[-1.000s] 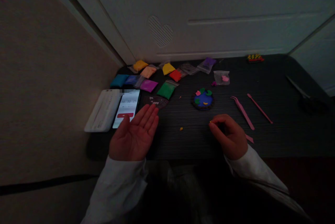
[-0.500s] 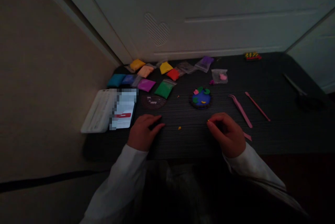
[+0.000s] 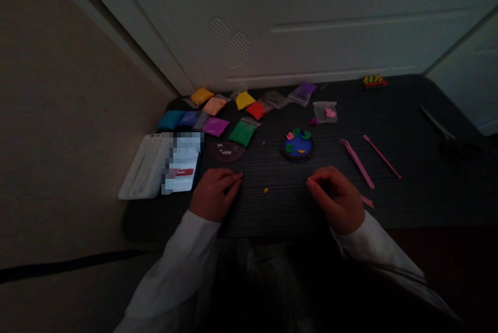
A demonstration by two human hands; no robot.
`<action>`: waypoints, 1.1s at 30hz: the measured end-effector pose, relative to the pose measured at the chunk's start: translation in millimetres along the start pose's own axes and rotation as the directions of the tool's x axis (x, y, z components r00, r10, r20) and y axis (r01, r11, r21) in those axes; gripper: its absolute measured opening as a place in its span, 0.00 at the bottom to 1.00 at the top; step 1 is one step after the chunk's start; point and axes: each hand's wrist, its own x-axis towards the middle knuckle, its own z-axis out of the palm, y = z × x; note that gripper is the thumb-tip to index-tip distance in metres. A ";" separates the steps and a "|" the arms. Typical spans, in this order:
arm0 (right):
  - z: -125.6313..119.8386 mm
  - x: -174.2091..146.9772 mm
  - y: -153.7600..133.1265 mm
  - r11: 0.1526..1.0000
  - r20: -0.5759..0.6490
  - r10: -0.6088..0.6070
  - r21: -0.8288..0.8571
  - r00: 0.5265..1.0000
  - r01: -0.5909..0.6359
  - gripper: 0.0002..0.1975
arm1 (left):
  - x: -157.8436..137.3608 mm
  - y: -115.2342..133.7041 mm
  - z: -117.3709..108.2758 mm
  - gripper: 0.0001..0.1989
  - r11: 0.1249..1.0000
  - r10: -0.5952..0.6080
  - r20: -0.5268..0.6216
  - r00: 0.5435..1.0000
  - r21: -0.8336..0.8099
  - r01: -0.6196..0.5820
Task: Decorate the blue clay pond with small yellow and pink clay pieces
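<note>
My right hand (image 3: 336, 198) pinches a tiny bit of yellow clay (image 3: 309, 179) between thumb and forefinger, just in front of a round clay pond (image 3: 298, 147). That pond has a blue middle, a dark brown rim, green leaf pads, a pink flower and a small yellow piece. On the left, my left hand (image 3: 213, 194) rests on the table with thumb and forefinger closed together; nothing shows in them. A small lump of yellow clay (image 3: 266, 190) lies on the table between my hands.
Bags of coloured clay, a green one (image 3: 244, 132) nearest, lie at the back left. A phone (image 3: 182, 162) and white case (image 3: 143, 167) stand left. Right are pink tweezers (image 3: 358, 164), a pink stick tool (image 3: 381, 156) and scissors (image 3: 439, 125). Behind rises a white panel (image 3: 330, 47).
My left thumb and forefinger have come together from being apart. My right hand keeps its pinch on the yellow bit. The view has shifted very slightly.
</note>
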 end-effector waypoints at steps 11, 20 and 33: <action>0.9 0.7 1.1 1.000 -0.014 -0.018 0.002 1.000 0.018 0.03 | 7.4 5.3 -6.6 0.11 0.996 -0.089 0.077 0.993 -0.020 0.090; 0.5 1.0 2.2 1.000 -0.014 -0.023 0.001 1.000 0.023 0.03 | 9.2 6.1 1.9 0.10 0.994 -0.008 0.104 0.995 0.105 -0.003; 0.8 1.0 0.8 1.000 0.005 -0.019 0.015 1.000 0.019 0.03 | 15.4 9.4 0.8 0.10 1.000 -0.013 0.053 0.998 0.000 0.013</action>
